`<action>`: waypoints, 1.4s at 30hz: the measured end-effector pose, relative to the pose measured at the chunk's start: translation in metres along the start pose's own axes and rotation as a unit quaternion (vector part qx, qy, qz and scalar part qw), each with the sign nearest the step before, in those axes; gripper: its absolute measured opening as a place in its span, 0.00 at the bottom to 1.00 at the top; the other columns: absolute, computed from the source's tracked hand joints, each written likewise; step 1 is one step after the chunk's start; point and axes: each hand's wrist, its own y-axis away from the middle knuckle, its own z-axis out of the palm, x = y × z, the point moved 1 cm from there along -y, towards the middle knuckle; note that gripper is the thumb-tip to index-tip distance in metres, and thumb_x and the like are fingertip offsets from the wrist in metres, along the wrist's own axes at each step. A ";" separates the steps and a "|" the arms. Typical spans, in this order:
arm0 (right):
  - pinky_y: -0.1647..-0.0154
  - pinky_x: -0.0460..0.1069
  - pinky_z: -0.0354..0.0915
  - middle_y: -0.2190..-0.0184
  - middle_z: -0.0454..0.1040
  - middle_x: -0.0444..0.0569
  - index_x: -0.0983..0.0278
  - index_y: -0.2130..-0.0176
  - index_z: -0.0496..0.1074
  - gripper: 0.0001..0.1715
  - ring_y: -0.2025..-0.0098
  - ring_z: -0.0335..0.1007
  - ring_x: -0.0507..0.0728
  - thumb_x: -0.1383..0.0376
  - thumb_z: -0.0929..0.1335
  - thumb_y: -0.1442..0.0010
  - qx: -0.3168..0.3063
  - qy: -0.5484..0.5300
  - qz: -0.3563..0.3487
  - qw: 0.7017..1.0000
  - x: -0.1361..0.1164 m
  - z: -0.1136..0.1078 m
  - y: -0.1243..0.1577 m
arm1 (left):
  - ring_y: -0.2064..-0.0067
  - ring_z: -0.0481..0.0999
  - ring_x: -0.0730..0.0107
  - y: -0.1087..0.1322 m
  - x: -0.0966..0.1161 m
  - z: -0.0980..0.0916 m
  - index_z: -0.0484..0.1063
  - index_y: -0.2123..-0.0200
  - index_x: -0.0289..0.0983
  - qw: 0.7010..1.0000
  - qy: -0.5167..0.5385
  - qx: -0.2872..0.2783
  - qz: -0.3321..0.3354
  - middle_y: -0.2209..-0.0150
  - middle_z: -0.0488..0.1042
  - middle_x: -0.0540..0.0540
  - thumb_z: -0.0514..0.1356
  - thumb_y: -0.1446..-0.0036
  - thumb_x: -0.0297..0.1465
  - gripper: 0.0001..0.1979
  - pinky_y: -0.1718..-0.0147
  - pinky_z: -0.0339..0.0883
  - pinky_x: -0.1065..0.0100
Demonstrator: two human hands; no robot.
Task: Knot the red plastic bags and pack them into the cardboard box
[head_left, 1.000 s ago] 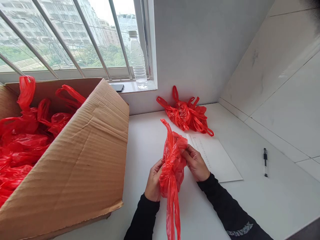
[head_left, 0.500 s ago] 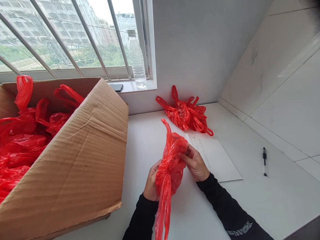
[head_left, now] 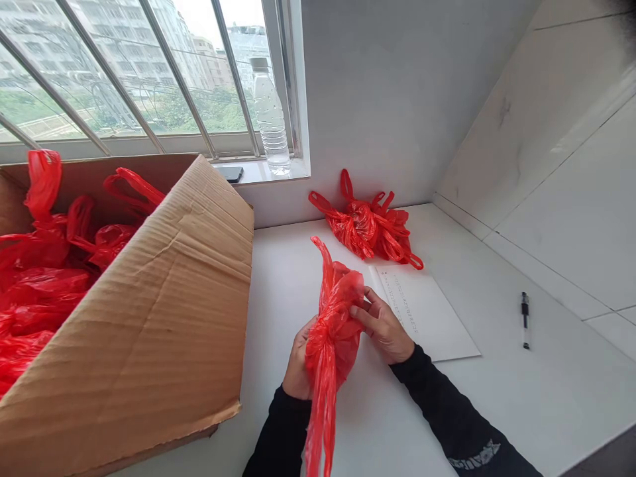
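Note:
Both of my hands grip one crumpled red plastic bag (head_left: 332,331) above the white table (head_left: 497,397). My left hand (head_left: 297,368) is closed on its lower left side, partly hidden behind the plastic. My right hand (head_left: 381,324) pinches the bag's upper right part. The bag's handles hang down toward me, and one end sticks up. A pile of tied red bags (head_left: 370,225) lies farther back by the wall. An open cardboard box (head_left: 163,311) on the left holds several more red bags (head_left: 44,265).
A white sheet of paper (head_left: 427,311) lies just right of my hands. A black pen (head_left: 525,320) rests near the tiled right wall. On the window sill stand a plastic water bottle (head_left: 269,119) and a dark phone (head_left: 231,173).
The bag has been bunched tighter and shifted slightly left. Its hanging handles have swung to the left. Both hands keep their grip.

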 end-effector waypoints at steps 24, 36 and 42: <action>0.60 0.52 0.71 0.64 0.77 0.47 0.60 0.59 0.74 0.16 0.64 0.73 0.57 0.57 0.75 0.47 0.053 0.002 -0.025 0.998 0.005 -0.008 -0.004 | 0.58 0.76 0.61 -0.002 -0.013 -0.009 0.74 0.52 0.36 0.991 -0.093 -0.053 0.078 0.55 0.77 0.41 0.63 0.43 0.37 0.17 0.55 0.68 0.63; 0.50 0.54 0.68 0.49 0.74 0.50 0.54 0.43 0.68 0.26 0.51 0.71 0.60 0.51 0.68 0.38 0.062 0.056 -0.029 0.996 0.004 0.002 0.004 | 0.56 0.76 0.61 0.003 -0.008 -0.006 0.73 0.53 0.37 0.965 -0.184 0.087 0.163 0.57 0.78 0.44 0.62 0.42 0.36 0.15 0.56 0.69 0.66; 0.41 0.59 0.60 0.42 0.67 0.52 0.53 0.33 0.52 0.41 0.41 0.65 0.62 0.53 0.69 0.39 -0.009 0.135 -0.006 0.991 -0.004 0.007 0.011 | 0.59 0.76 0.63 0.006 -0.005 -0.004 0.72 0.52 0.39 0.943 -0.209 0.171 0.192 0.57 0.77 0.44 0.63 0.43 0.35 0.15 0.59 0.69 0.66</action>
